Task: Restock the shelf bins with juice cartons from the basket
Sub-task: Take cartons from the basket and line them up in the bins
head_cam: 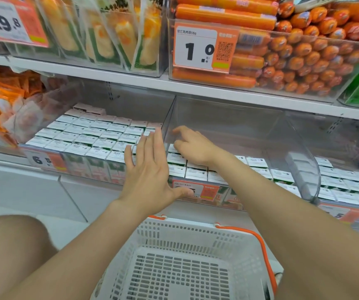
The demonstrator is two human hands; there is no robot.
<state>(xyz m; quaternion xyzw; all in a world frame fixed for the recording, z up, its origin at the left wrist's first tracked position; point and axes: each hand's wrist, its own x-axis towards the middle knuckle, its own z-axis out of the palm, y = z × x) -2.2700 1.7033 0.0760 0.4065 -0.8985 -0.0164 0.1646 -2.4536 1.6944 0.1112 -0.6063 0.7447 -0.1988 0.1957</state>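
Juice cartons [195, 173] are standing in rows in middle bin [228, 126]; basket [185, 232] below is showing none. Right grip [192, 146] is resting bent fingers on carton tops; pinching or not, cannot tell. Left grip [150, 169] is hovering wide, flat, at bin front. Recommend squaring rows flush, labels fwd. Shelf overhead w/ sausage bin [260, 32] is limiting clearance.

A shop — price tags [200, 48]; stocked shelf bins [282, 68]; basket [195, 234].
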